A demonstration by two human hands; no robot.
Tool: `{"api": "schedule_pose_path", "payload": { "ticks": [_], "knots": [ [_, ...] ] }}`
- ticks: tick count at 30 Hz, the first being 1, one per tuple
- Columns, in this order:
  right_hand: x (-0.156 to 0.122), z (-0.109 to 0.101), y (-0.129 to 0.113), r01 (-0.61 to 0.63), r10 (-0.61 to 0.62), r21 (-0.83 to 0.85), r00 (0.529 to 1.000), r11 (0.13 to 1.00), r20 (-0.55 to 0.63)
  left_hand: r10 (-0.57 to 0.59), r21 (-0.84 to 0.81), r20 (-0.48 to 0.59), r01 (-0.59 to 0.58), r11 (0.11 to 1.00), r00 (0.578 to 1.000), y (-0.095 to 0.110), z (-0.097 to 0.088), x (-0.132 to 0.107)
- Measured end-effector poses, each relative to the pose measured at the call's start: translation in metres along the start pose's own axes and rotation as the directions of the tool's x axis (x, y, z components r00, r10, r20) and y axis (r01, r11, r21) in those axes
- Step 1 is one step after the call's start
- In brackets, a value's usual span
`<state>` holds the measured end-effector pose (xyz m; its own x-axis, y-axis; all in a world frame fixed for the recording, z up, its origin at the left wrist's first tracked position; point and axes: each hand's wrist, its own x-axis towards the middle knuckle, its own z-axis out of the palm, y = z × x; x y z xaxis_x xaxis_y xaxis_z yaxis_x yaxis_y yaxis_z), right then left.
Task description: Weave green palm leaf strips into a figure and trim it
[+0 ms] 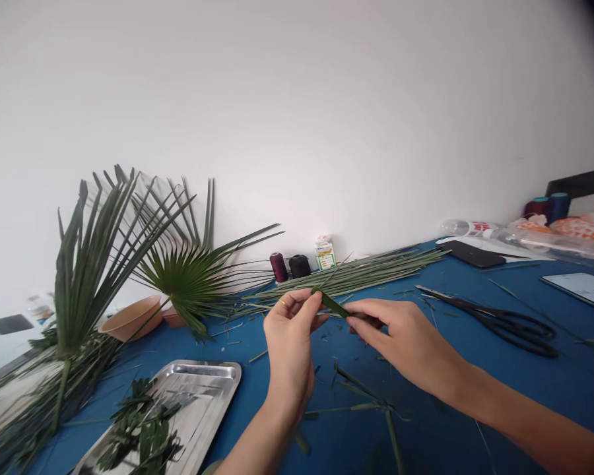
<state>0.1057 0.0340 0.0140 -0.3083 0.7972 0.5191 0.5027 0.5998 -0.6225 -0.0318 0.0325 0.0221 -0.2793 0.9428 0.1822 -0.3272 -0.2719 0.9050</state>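
A short strip of green palm leaf (333,304) is stretched between my two hands, above the blue table. My left hand (293,330) pinches its upper left end between thumb and fingers. At the lower right end, the thumb and fingertips of my right hand (400,336) are closed on the same strip. Below the hands lie cut leaf pieces and a thin stem-like bundle (371,399). Black-handled scissors (495,320) rest to the right of my right hand, their blades partly apart.
A metal tray (222,389) with folded leaf pieces (148,429) stands at the lower left. Behind it are fan palm leaves (183,277) and an orange bowl (133,318). Thread spools (278,268), long leaf strips (366,272) and a phone (584,290) lie farther back.
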Motion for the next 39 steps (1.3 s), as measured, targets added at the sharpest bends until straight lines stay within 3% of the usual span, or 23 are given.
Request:
{"api": "schedule_pose_path", "payload": {
  "ticks": [4, 8, 14, 22, 33, 39],
  "knots": [
    [-0.0009, -0.0029, 0.0031, 0.018, -0.020, 0.047, 0.999, 0.999, 0.038, -0.081, 0.020, 0.058, 0.080, 0.997, 0.995, -0.0003, 0.0023, -0.0010],
    [-0.0011, -0.0070, 0.0049, 0.012, -0.025, 0.133, 0.995, 0.991, 0.099, -0.082, 0.017, 0.083, 0.081, 0.997, 0.993, 0.0004, 0.0045, -0.0022],
    [-0.0021, -0.0066, 0.0065, -0.128, 0.071, 0.369, 0.984, 0.921, 0.165, -0.058, 0.011, 0.108, 0.057, 0.998, 0.992, -0.0022, 0.0036, -0.0026],
    [0.0001, -0.0086, 0.0087, -0.242, 0.103, 0.535, 0.955, 0.809, 0.277, -0.083, 0.012, 0.097, 0.082, 0.997, 0.992, -0.0012, 0.0044, -0.0040],
    [0.0010, -0.0091, 0.0047, -0.254, 0.120, 0.509, 0.952, 0.823, 0.281, -0.093, 0.031, 0.035, 0.092, 0.995, 0.995, 0.0018, 0.0061, -0.0053],
    [-0.0016, -0.0097, 0.0093, -0.230, 0.105, 0.495, 0.958, 0.838, 0.266, -0.096, 0.034, 0.056, 0.094, 0.995, 0.994, -0.0006, 0.0023, -0.0026]
  ]
}}
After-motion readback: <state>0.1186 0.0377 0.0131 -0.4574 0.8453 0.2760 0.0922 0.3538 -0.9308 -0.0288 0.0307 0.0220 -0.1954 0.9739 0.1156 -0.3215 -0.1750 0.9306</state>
